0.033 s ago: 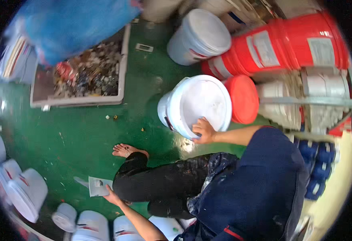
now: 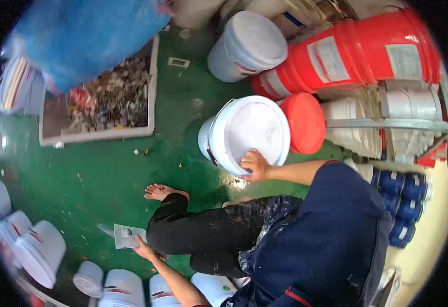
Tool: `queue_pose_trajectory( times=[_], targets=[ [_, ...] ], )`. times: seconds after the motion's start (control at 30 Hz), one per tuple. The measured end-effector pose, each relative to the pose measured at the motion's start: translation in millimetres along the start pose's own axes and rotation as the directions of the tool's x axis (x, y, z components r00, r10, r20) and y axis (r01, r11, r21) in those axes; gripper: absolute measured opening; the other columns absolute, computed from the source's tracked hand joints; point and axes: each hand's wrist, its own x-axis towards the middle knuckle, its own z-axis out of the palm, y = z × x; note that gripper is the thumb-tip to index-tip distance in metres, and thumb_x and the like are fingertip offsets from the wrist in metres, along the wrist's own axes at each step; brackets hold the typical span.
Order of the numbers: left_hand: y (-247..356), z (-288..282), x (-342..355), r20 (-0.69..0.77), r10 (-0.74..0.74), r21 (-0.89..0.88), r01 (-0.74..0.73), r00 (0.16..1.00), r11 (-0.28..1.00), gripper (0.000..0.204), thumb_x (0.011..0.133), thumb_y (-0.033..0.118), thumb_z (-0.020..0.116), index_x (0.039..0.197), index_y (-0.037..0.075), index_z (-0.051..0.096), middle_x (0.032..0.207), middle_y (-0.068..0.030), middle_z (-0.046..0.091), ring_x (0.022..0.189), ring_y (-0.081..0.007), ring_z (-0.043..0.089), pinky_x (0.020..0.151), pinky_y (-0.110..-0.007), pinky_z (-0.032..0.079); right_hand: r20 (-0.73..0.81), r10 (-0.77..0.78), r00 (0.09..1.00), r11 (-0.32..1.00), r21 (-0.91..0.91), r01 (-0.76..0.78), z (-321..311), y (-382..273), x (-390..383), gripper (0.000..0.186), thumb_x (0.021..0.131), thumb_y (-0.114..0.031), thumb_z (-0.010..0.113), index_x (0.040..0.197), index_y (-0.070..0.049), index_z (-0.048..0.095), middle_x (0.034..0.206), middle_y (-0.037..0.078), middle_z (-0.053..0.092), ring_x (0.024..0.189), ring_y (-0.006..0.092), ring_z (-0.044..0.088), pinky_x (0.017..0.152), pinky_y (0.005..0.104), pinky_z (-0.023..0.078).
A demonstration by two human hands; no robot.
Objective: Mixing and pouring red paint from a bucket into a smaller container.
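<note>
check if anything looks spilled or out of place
A few small scraps lie loose on the green floor, outside the gray bin, as if dropped. The foot near them is bare, odd in a work area. The dark trousers show pale smears. The white bucket under the right hand looks undamaged.

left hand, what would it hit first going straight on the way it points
The left hand has a pale plastic container in front. Past it, the way looks free over the green floor; farther on, the gray crate may lie near that line, but depth is unclear.
</note>
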Motion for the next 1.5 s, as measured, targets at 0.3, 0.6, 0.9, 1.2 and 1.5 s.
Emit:
queue_pose_trajectory(
  times=[0.3, 0.6, 0.9, 1.2, 1.5],
  targets=[
    [270.7, 11.8, 0.1, 0.146, -0.425, 0.25, 0.382, 0.893, 0.889, 0.064, 0.07, 0.05, 0.067, 0.108, -0.001, 0.059, 0.106, -0.0124, 0.061, 0.097, -0.023, 0.058, 0.084, -0.032, 0.043, 0.34, 0.388, 0.857, 0.922, -0.136, -0.363, -33.3, -55.9, 38.5, 0.05, 0.072, -0.041, 0.059, 0.104, -0.003, 0.056, 0.104, 0.016, 0.058, 0.103, 0.0353, 0.05, 0.095, 0.0491, 0.032],
    [465.9, -165.8, 19.1, 0.204, -0.316, 0.293, 0.251, 0.926, 0.923, 0.076, 0.062, 0.055, 0.07, 0.114, 0.001, 0.053, 0.109, -0.0158, 0.06, 0.102, -0.0257, 0.057, 0.088, -0.034, 0.043, 0.889, 0.327, 0.319, 0.303, 0.221, -0.927, -84.9, -258.5, 214.7, 0.085, 0.083, -0.066, 0.027, 0.136, 0.001, 0.023, 0.14, 0.019, 0.028, 0.129, 0.0268, 0.028, 0.1, 0.0399, 0.029],
    [387.4, -295.5, 65.5, -0.11, -0.487, -0.013, 0.489, 0.866, 0.872, 0.082, 0.066, 0.056, 0.067, 0.12, -0.002, 0.046, 0.114, -0.0178, 0.056, 0.109, -0.0286, 0.051, 0.093, -0.034, 0.037, 0.818, 0.025, 0.575, 0.957, 0.148, -0.251, -75.6, -437.2, 472.6, 0.043, 0.079, -0.045, 0.055, 0.098, -0.008, 0.062, 0.098, 0.014, 0.063, 0.093, 0.0315, 0.058, 0.081, 0.0412, 0.045],
    [386.4, -318.3, 163.2, -0.029, -0.884, -0.301, 0.839, 0.467, 0.453, 0.067, 0.074, 0.056, 0.059, 0.11, 0.0, 0.05, 0.082, -0.0077, 0.057, 0.045, -0.0134, 0.046, 0.037, -0.027, 0.036, 0.342, 0.051, 0.938, 0.95, -0.306, 0.06, -24.9, -444.5, 850.0, 0.054, 0.074, -0.028, 0.062, 0.12, -0.008, 0.042, 0.118, 0.014, 0.043, 0.111, 0.0323, 0.042, 0.091, 0.0472, 0.035],
    [466.9, -271.0, 305.3, -0.044, -0.526, -0.575, 0.409, 0.849, 0.708, 0.065, 0.074, 0.056, 0.059, 0.109, 0.003, 0.046, 0.081, -0.0044, 0.054, 0.06, -0.0126, 0.052, 0.047, -0.026, 0.041, 0.668, -0.223, 0.71, 0.751, -0.347, 0.562, -17.9, -419.4, 1042.8, 0.058, 0.057, -0.025, 0.077, 0.107, -0.014, 0.052, 0.105, 0.013, 0.056, 0.103, 0.0315, 0.051, 0.096, 0.0465, 0.033]
  ],
)
